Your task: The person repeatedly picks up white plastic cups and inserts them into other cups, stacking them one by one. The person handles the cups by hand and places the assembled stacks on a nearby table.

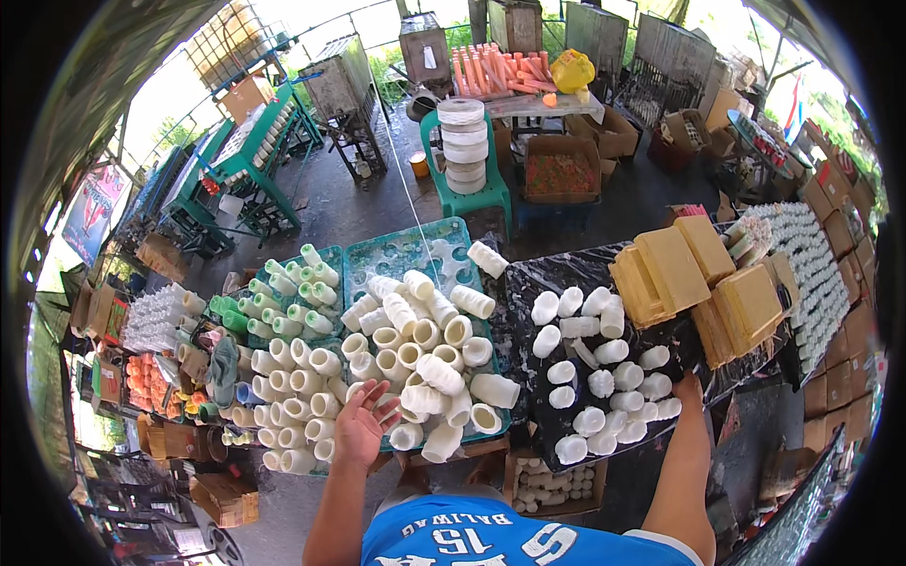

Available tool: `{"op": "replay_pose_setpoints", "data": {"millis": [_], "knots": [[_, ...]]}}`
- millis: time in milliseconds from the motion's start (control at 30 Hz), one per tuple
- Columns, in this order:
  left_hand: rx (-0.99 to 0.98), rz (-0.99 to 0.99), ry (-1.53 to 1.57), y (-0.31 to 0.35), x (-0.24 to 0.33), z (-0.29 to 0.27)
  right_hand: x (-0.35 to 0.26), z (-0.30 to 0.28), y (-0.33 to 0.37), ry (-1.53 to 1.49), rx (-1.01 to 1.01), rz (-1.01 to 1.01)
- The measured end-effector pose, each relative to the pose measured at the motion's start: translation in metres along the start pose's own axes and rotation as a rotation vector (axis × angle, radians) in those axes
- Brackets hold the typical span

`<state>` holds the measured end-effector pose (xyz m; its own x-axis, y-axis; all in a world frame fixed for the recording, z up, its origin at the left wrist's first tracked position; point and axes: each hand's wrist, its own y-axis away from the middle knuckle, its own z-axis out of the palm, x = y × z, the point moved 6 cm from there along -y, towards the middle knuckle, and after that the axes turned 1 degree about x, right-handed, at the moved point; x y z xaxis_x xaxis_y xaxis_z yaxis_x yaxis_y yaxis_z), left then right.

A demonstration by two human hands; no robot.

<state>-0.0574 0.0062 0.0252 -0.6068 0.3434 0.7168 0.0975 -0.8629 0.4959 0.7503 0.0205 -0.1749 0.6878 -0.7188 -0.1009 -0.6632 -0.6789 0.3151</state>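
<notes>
My left hand (363, 424) is palm up, its fingers apart and slightly curled, with nothing in it. It hovers at the near edge of a pile of hollow white cylinders (427, 334), which lie heaped on a teal plastic tray (366, 262). More hollow cylinders (295, 381) stand in rows to its left. My right arm reaches to the table covered in black plastic (521, 377). There my right hand (692, 389) is beside the near end of the yellow slabs (739, 317); its fingers are hidden. Short white ribbed cylinders (613, 396) stand and lie on the black plastic.
A green chair (491, 187) holds a stack of white rolls (464, 141). Orange sticks (495, 71) and a yellow bag (572, 71) lie on a bench behind. Below the table edge is a carton (576, 486) of white pieces. Green-tipped cylinders (294, 292) stand left of the tray.
</notes>
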Motion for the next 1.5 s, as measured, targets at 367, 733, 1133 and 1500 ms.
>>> {"op": "replay_pose_setpoints", "data": {"millis": [367,733,1133,1500], "knots": [[-0.049,0.001,-0.004,-0.004,0.003,-0.002,0.102,-0.070,0.095,-0.244,0.400,0.225],[-0.148,-0.195,-0.039,-0.074,-0.017,-0.037,0.014,0.265,0.379,-0.142,-1.008,0.365],[-0.275,-0.411,-0.085,-0.094,-0.051,-0.077,-0.381,0.398,0.409,0.049,-0.576,-0.611],[-0.278,-0.422,0.038,-0.064,-0.093,-0.158,-0.403,0.474,0.396,0.066,-0.512,-0.584]]}}
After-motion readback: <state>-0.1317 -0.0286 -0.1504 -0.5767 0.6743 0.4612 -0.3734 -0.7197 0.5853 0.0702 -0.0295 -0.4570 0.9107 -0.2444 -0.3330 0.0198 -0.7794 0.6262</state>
